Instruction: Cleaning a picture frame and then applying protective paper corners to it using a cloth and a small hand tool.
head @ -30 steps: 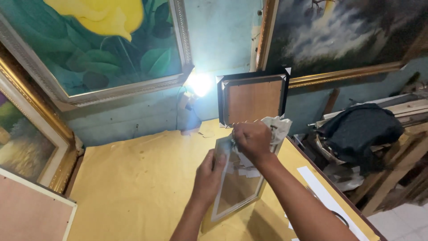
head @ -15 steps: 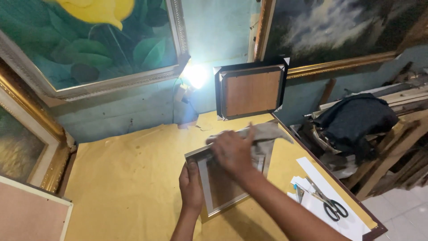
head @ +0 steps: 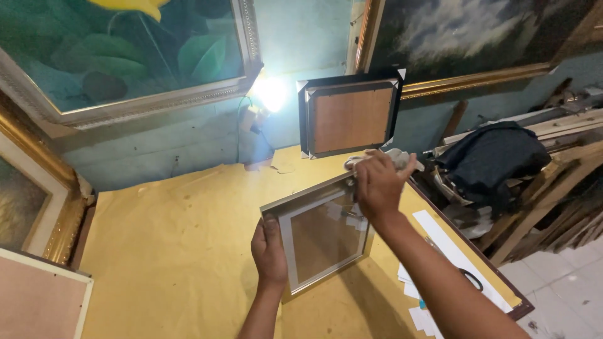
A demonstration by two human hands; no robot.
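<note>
Head view, looking down: a silver picture frame [head: 317, 235] with a clear glass pane sits in the middle of the picture, tilted up off the yellow-papered bench [head: 176, 251], its long axis running from the lower left near the wrist to the upper right. The left hand [head: 269, 251] has its grip clenched on the frame's left rail, thumb on the front face and fingers hidden behind, so the frame lies to the right of that grip and leans away toward the top of the picture. The right hand [head: 377, 185] is at the frame's upper right corner, closed around a pale cloth [head: 392, 158] bunched under the palm — it presses on or just over the top rail and the glass there, though the exact contact is hidden by the hand itself. Both hands are thus on the frame; the left one bears it, the right one sits at the far end. Behind them, at centre top, a dark frame with a brown backing board [head: 350, 116] leans against the blue wall — well apart from the silver one. Large gilt-framed paintings [head: 125, 56] hang in the upper left, white paper strips [head: 452, 251] lie along the bench's right edge, and a dark garment [head: 490, 157] is heaped on timber at the right
</note>
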